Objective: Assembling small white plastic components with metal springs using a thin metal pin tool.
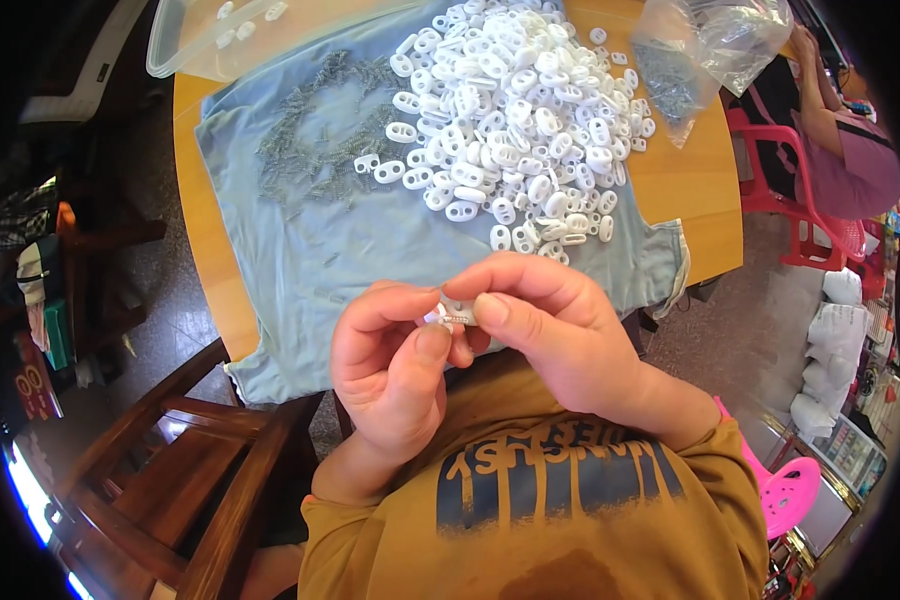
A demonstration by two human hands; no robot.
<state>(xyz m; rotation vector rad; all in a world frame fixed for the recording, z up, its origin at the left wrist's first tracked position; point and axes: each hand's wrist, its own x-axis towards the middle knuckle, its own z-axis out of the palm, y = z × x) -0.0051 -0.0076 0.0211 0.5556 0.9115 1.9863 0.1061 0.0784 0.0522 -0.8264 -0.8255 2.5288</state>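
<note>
Close to my body, above the table's near edge, my left hand [395, 355] and my right hand [550, 320] meet at the fingertips. Between them they pinch a small white plastic cord lock [458, 308], with a thin metal spring [456, 320] showing along its near side. Both thumbs press from the near side, and fingers hide much of the piece. Beyond my hands lies a large heap of white two-hole oval cord lock parts [515, 110]. Left of the heap, many small metal springs [315, 135] are scattered in a loose ring.
A light blue cloth [270, 270] covers much of the wooden table [705, 200]. A clear plastic bin [190, 45] with a few white pieces stands far left. Clear bags [670, 75] holding springs lie far right. A wooden chair [200, 450] is near left; another person [850, 150] sits right.
</note>
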